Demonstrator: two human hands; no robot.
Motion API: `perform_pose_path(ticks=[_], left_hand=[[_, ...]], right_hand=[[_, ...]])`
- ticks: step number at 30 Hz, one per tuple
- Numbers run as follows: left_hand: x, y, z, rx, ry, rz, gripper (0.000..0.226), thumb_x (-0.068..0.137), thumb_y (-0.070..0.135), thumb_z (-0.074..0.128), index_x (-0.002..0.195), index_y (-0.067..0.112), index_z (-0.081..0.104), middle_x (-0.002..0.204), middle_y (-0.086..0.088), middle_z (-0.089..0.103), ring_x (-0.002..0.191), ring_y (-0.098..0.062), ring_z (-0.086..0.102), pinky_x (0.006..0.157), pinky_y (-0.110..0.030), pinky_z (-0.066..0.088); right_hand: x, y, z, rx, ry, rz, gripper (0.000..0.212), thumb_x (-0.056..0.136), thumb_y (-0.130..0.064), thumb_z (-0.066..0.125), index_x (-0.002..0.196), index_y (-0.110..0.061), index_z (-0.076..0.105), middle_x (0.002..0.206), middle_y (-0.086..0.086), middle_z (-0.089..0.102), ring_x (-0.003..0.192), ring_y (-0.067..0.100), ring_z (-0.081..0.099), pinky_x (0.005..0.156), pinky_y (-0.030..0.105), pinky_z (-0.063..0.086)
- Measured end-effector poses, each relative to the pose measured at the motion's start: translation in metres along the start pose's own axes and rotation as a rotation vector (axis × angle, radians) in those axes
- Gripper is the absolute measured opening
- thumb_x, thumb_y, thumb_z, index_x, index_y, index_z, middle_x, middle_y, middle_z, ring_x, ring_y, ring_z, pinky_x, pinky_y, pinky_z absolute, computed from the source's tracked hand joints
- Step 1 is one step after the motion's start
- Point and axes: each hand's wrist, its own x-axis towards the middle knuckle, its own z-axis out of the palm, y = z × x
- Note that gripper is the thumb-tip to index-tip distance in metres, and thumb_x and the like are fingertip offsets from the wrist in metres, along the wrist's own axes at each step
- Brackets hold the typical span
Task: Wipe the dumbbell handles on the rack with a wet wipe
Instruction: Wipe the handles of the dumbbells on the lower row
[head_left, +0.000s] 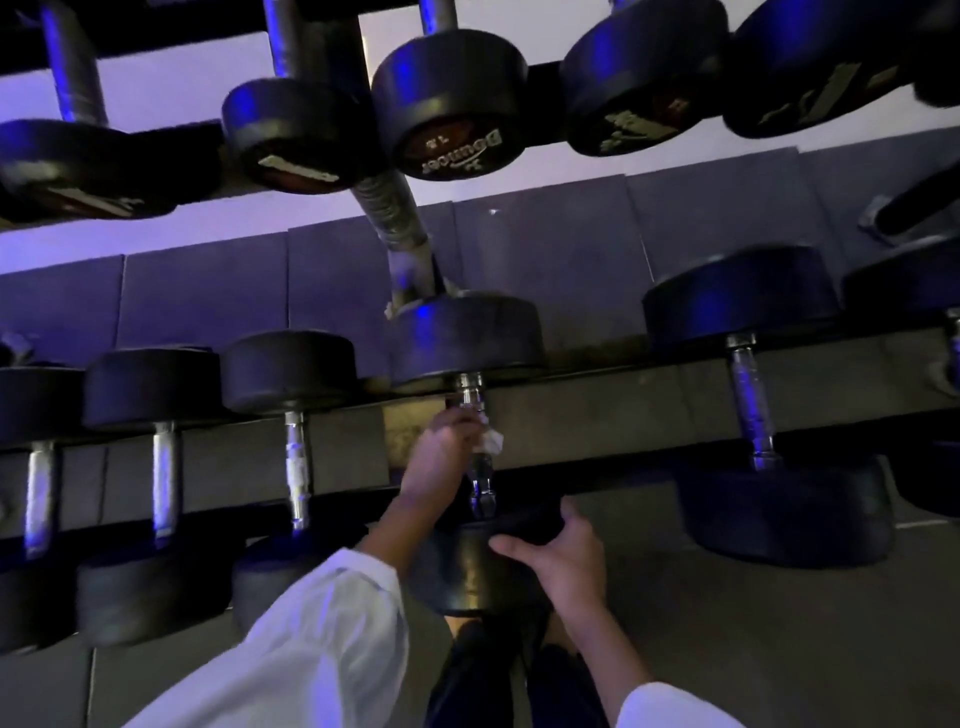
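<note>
Dumbbell's near head (467, 577) has R hand (566, 556) on it, fingers loose & spread, steadying. Just beyond, L hand (444, 452) clamps wet wipe (491, 442) round handle (480, 478). Handle axis runs near-to-far across rack (623, 470), w/ bare chrome both ways. Neighbour handles are well apart.

"Bouncer" is printed upside down on a dumbbell end cap (457, 148) at the upper rack (544, 80) rail's middle. The number above it is blurred.

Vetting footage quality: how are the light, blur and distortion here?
Head view: dim, with a blue-violet cast; glints on the handle in the left hand; the upper dumbbells are motion-blurred; the wide lens bows the rack rail; the wet wipe reads clearly.
</note>
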Motion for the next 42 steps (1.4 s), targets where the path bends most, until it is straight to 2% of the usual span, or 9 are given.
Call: perform_pose_path(ticks=[5,10,14,18,24,30,33,36,42], left_hand=[[0.018,-0.007,-0.002,-0.002,0.127,-0.046,0.013,0.078,-0.001,0.065,0.085,0.005,0.074,0.093,-0.008,0.07,0.084,-0.013,0.062,0.072,0.0,0.034],[-0.026,-0.014,0.001,-0.201,-0.076,-0.263,0.01,0.073,-0.002,0.072,0.08,0.005,0.072,0.091,-0.006,0.069,0.084,-0.015,0.067,0.071,-0.012,0.051],[0.007,-0.004,0.001,-0.388,0.173,-0.467,0.015,0.068,0.002,0.076,0.081,0.007,0.072,0.074,0.0,0.066,0.063,0.002,0.059,0.063,-0.014,0.045],[0.028,-0.013,0.006,-0.634,0.309,-0.691,0.013,0.073,0.004,0.074,0.084,0.01,0.07,0.077,-0.005,0.067,0.07,-0.013,0.059,0.07,-0.028,0.047],[-0.016,-0.021,-0.009,-0.742,-0.134,-0.927,0.025,0.08,-0.013,0.061,0.069,0.009,0.057,0.04,0.007,0.059,0.037,-0.002,0.056,0.04,-0.016,0.049],[0.043,-0.009,0.006,-1.006,0.168,-0.974,0.027,0.087,0.001,0.046,0.063,0.012,0.052,0.045,-0.004,0.054,0.051,-0.02,0.055,0.049,-0.022,0.041],[0.018,0.001,0.009,-1.031,-0.014,-0.954,0.022,0.084,0.024,0.043,0.068,0.012,0.054,0.056,-0.007,0.06,0.05,-0.02,0.054,0.055,-0.027,0.038],[-0.005,0.005,-0.001,-0.984,-0.205,-0.972,0.03,0.091,0.018,0.033,0.068,0.01,0.05,0.045,-0.002,0.058,0.04,-0.014,0.057,0.052,-0.026,0.041],[0.044,-0.004,0.008,-1.253,0.063,-0.923,0.037,0.094,0.026,0.028,0.077,0.008,0.056,0.057,-0.01,0.064,0.051,-0.023,0.063,0.055,-0.024,0.048]], right_hand=[[-0.002,0.001,0.0,0.024,0.012,0.012,0.092,0.049,-0.036,0.09,0.128,-0.007,0.05,0.114,0.008,0.066,0.11,0.025,0.06,0.096,0.034,0.047],[-0.008,-0.005,-0.002,0.029,0.003,0.04,0.098,0.049,-0.038,0.09,0.132,-0.01,0.047,0.12,0.009,0.063,0.115,0.025,0.057,0.099,0.035,0.045],[-0.006,-0.003,-0.005,0.053,0.001,0.032,0.101,0.056,-0.03,0.088,0.14,-0.006,0.037,0.13,0.01,0.056,0.123,0.024,0.05,0.102,0.028,0.037],[-0.005,0.0,-0.003,0.044,-0.007,0.021,0.101,0.056,-0.031,0.088,0.14,-0.006,0.038,0.128,0.01,0.057,0.122,0.023,0.051,0.102,0.027,0.038],[-0.007,-0.001,-0.003,0.066,-0.012,0.054,0.108,0.052,-0.033,0.089,0.141,-0.005,0.036,0.131,0.011,0.055,0.125,0.023,0.049,0.104,0.028,0.037],[-0.006,-0.004,-0.005,0.089,-0.027,0.036,0.105,0.06,-0.027,0.086,0.144,-0.006,0.027,0.139,0.011,0.048,0.131,0.023,0.041,0.104,0.024,0.032],[-0.008,-0.005,-0.006,0.096,-0.029,0.049,0.106,0.059,-0.027,0.087,0.144,-0.006,0.027,0.138,0.012,0.048,0.131,0.022,0.042,0.104,0.023,0.031],[-0.01,-0.007,-0.006,0.111,-0.039,0.058,0.106,0.059,-0.024,0.087,0.144,-0.005,0.027,0.138,0.012,0.049,0.13,0.022,0.042,0.104,0.023,0.032],[-0.007,-0.004,-0.005,0.141,-0.04,0.061,0.106,0.059,-0.024,0.086,0.145,-0.008,0.026,0.141,0.01,0.045,0.134,0.022,0.038,0.107,0.027,0.029]])
